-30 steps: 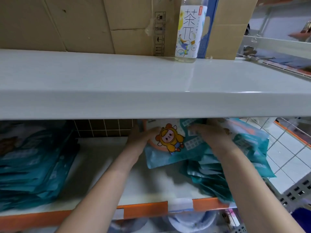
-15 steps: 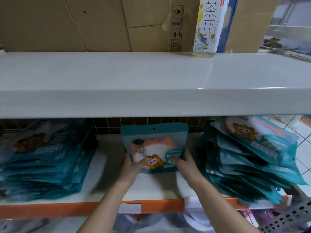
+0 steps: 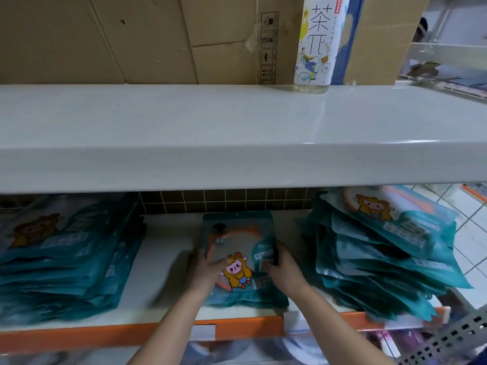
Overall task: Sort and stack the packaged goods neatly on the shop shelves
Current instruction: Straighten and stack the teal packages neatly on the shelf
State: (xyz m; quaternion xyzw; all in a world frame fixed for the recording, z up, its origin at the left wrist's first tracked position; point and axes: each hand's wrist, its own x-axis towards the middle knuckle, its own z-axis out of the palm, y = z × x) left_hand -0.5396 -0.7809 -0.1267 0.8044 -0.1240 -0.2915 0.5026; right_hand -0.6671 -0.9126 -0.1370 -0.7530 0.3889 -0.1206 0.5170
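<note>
A flat teal plastic pouch with a yellow-hooded cartoon figure (image 3: 238,262) is laid face-up on the white lower shelf with the orange front edge (image 3: 163,248), in the gap between two piles and touching neither. It appears to be the first piece of a new middle stack. Progress is judged as partial: a fairly even stack of like teal pouches (image 3: 66,254) is seen at the left, while the slumped, fanned-out pile of teal pouches (image 3: 382,254) at the right overhangs the shelf edge and is not yet straightened. More pouches are probably to be drawn from that right pile; this is a judgement only. The pouch is held at both side edges: the left hand (image 3: 204,270) is curled round its left edge with the thumb on the printed face, and the right hand (image 3: 280,267) grips the right edge likewise, fingers partly tucked under. Both forearms are reached in from below, under the grey upper shelf (image 3: 237,143), wrists roughly level. A clear labelled drink bottle (image 3: 317,43) and brown cardboard boxes (image 3: 105,38) are seen on the upper shelf, untouched.
</note>
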